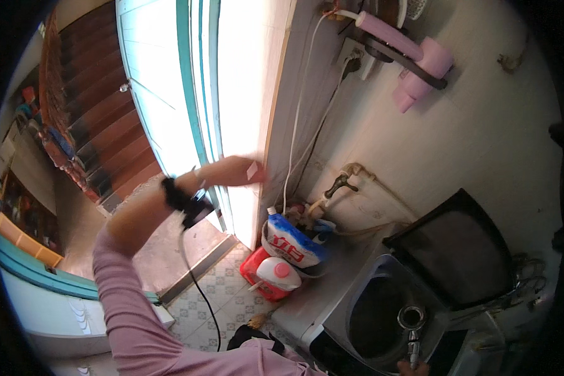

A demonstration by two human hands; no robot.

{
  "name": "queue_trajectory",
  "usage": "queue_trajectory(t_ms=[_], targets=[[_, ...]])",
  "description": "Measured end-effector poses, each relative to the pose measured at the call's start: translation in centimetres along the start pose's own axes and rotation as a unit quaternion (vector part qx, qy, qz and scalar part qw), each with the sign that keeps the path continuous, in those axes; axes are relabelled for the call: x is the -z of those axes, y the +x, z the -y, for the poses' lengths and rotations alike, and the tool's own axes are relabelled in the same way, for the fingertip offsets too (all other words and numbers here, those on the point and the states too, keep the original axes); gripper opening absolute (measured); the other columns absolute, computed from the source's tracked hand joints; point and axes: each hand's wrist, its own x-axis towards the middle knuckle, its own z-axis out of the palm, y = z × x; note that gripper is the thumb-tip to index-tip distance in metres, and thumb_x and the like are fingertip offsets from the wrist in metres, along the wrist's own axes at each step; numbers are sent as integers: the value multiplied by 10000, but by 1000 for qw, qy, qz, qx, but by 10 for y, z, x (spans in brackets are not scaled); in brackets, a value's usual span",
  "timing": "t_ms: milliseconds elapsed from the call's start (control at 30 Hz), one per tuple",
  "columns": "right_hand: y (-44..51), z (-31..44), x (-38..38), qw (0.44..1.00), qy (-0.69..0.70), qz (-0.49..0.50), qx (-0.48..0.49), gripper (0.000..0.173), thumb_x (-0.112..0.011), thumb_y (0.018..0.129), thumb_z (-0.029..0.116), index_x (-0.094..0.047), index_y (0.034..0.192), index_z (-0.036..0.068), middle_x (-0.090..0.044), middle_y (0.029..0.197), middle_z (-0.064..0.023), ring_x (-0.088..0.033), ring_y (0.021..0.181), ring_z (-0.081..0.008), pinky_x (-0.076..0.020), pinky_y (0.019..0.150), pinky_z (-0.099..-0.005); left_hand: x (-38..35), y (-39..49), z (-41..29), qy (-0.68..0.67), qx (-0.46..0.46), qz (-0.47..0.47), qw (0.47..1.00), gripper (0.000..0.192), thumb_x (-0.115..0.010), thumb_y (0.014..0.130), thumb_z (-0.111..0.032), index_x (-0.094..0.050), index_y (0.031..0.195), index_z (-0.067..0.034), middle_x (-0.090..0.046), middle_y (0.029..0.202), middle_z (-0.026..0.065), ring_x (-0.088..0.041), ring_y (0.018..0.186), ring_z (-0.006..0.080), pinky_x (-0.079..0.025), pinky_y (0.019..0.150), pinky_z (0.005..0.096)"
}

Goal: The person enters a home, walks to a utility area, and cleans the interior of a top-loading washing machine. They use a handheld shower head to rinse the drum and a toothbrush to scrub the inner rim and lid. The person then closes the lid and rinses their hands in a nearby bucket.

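Observation:
My left arm reaches out across the doorway. My left hand (246, 171) is blurred, beside the white door jamb (249, 207); its fingers are not distinct, and a small pale patch shows on it. A dark strap with a device (197, 211) and a hanging cable is around my left wrist. At the bottom edge, my right hand (413, 368) grips the handle of a chrome ring-shaped shower head (412, 336). The shower head is over the open tub (373, 324) of a top-loading washing machine, whose dark lid (456, 249) stands raised against the wall.
A blue-and-white detergent bag (293, 242) stands near a white bottle with a pink cap (278, 272) and a red container (251, 268). Above are a wall tap (340, 185) and a pink hair dryer (423, 70) in a holder. Brown stairs (113, 127) rise beyond the open door (155, 70).

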Motion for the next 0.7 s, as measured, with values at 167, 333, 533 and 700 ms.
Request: queue_trajectory(t_ms=[167,333,533,700], targets=[[-42,-13,8,985,159,-1,-70,304,-798,770,275,-573,785,71,-523,581,-5,-458,458,-95,-354,422,-286,100,133,-111,-145,-171,-260,939,264,-491,1001,-224,-560,1173,-37,-653,1027,81,-631,927,167,-540,771,307],[-76,-19,11,975,180,-37,-126,314,-795,784,266,-535,733,98,-500,546,9,-440,437,-84,-343,410,-267,139,229,-119,-97,-33,-310,945,258,-502,980,-187,-582,1151,-12,-656,1078,91,-635,963,173,-539,798,321],[-78,-14,5,970,178,-51,-160,335,-777,797,257,-497,691,107,-482,551,0,-427,459,-110,-354,446,-302,136,288,-103,-352,-157,-402,830,417,-404,1022,-317,-542,1225,20,-625,1166,97,-614,1020,206,-477,901,310],[-65,-5,0,975,148,-10,-163,337,-761,810,305,-519,706,96,-477,569,2,-421,495,-115,-349,476,-307,134,306,-121,-504,-152,-371,765,757,-267,947,-670,-505,1297,-43,-568,1196,85,-524,1063,214,-425,901,388]])
